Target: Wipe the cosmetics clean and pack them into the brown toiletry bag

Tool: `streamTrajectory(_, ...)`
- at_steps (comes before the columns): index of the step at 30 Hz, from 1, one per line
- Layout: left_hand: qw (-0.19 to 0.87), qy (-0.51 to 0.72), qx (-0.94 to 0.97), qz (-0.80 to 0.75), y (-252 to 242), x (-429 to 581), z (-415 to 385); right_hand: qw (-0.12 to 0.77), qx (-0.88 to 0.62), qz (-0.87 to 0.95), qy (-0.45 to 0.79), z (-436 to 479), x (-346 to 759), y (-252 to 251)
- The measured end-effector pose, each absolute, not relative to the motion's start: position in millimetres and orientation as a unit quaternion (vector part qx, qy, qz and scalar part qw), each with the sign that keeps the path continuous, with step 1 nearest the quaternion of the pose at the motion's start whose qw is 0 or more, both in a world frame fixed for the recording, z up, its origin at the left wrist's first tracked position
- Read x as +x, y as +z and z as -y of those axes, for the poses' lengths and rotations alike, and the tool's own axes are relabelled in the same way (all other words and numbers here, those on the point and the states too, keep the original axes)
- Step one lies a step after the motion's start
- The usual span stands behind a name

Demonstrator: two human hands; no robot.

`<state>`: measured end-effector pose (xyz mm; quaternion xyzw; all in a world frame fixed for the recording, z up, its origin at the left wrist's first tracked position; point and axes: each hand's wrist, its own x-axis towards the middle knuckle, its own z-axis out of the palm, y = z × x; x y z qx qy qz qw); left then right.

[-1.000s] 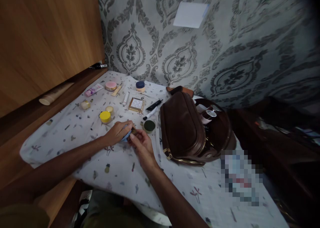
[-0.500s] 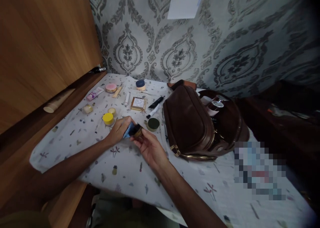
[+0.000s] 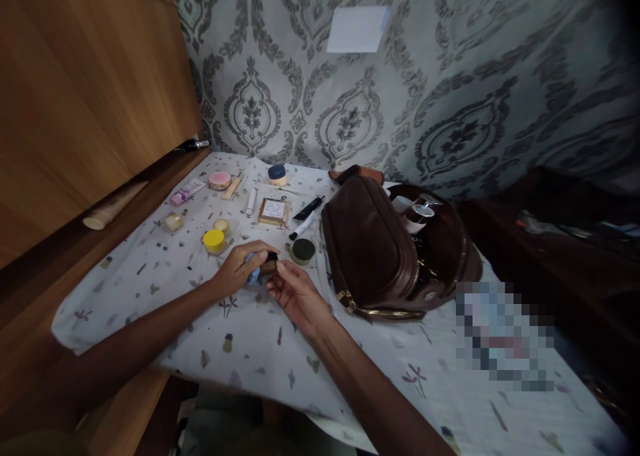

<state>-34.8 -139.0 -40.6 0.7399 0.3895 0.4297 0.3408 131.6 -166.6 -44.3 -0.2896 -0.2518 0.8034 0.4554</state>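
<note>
Both hands meet over the printed cloth, in front of a dark green round container (image 3: 303,251). My left hand (image 3: 241,267) is closed around a light blue cloth (image 3: 253,275), its fingers reaching over a small dark brown item (image 3: 269,264). My right hand (image 3: 299,297) pinches the right side of that dark item between thumb and fingers. What the item is cannot be made out. A yellow-lidded jar (image 3: 215,241) and a cream-coloured one (image 3: 221,227) stand beyond my left hand.
A brown leather bag (image 3: 370,249) lies open at the right. Behind the hands are a glittery square compact (image 3: 273,211), a black tube (image 3: 309,208), a blue-lidded jar (image 3: 277,175) and a pink round case (image 3: 219,181). A wooden cabinet (image 3: 95,76) borders the left.
My left fingers have moved over the top of the dark item, covering more of it and the blue cloth. The whole view has shifted slightly.
</note>
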Motion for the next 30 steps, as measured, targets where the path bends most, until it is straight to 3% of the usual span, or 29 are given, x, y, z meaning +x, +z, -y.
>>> streamTrajectory(9,0.326,0.462,0.690,-0.452,-38,-36,140,0.425,-0.280,0.266,0.819,166,130,-45)
streamTrajectory(15,0.304,0.511,0.666,-0.451,-44,-33,148,0.485,-0.277,0.224,0.799,160,131,-49)
streamTrajectory(23,0.186,0.440,0.808,-0.344,-52,-33,145,0.511,-0.311,0.238,0.765,161,128,-49)
streamTrajectory(30,0.155,0.415,0.834,-0.329,-45,-37,146,0.492,-0.310,0.271,0.767,164,130,-48)
